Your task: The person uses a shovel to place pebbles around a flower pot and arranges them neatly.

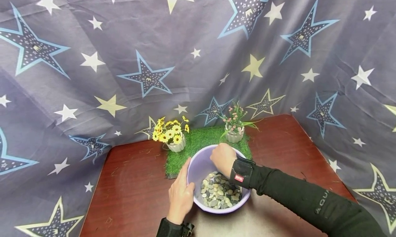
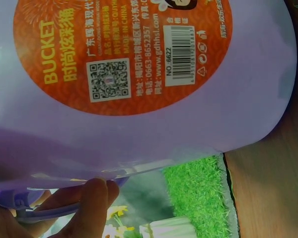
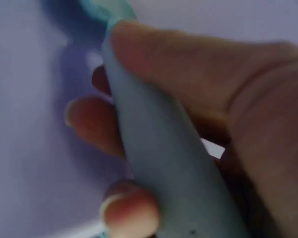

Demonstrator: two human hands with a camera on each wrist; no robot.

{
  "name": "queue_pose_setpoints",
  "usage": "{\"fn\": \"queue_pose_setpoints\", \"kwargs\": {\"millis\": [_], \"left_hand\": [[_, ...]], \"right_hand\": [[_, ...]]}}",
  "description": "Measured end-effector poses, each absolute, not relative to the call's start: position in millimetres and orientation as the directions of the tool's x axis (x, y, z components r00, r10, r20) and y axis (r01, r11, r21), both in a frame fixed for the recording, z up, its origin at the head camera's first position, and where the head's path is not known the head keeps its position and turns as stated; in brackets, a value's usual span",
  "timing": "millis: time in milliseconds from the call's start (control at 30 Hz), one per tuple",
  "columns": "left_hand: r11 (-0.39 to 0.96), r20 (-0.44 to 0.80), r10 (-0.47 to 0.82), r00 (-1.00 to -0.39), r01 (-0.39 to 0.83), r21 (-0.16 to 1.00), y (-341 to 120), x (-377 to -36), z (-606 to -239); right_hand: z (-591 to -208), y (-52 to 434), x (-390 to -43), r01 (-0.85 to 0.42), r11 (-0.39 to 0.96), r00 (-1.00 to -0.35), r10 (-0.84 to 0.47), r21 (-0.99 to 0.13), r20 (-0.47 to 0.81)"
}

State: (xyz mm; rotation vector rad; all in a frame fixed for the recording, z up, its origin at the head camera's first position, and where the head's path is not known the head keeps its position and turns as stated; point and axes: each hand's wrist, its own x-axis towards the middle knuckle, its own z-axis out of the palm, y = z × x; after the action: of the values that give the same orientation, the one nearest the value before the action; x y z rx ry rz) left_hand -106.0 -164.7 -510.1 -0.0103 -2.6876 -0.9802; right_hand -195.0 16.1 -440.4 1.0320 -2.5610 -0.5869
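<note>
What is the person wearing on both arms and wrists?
Both hands, the left hand and the right hand, are bare. The right arm wears a long black sleeve with faint lettering and a black wrist strap bearing a small red label. A black cuff covers the left wrist.

From the head view I can't see what my right hand (image 1: 223, 159) grips; its fingers dip behind the bucket (image 1: 198, 168) wall. The right wrist view shows a pale blue handle (image 3: 159, 163) in those fingers, blurred, its two ends cut off by the frame, so I can't tell what tool it is. In the left wrist view the bucket's orange label (image 2: 124, 49) runs off the top edge, and my left hand (image 2: 64, 208) is cropped at the bottom corner. The pebbles (image 1: 219, 194) are too small to tell apart.
</note>
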Motion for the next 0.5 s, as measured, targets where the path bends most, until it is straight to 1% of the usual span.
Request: {"fn": "queue_pose_setpoints", "kwargs": {"millis": [200, 333, 500], "left_hand": [[0.773, 0.279, -0.085, -0.956, 0.113, 0.624, -164, -107, -510], [0.776, 0.277, -0.086, -0.957, 0.110, 0.621, -164, -106, -510], [0.778, 0.274, -0.090, -0.958, 0.104, 0.620, -164, -106, -510]], "right_hand": [[-440, 19, -195, -0.609, 0.627, -0.657, -0.742, 0.486, 0.133], [-439, 23, -195, -0.625, 0.642, -0.655, -0.741, 0.444, 0.151], [-439, 27, -195, -0.634, 0.664, -0.672, -0.727, 0.396, 0.142]]}}
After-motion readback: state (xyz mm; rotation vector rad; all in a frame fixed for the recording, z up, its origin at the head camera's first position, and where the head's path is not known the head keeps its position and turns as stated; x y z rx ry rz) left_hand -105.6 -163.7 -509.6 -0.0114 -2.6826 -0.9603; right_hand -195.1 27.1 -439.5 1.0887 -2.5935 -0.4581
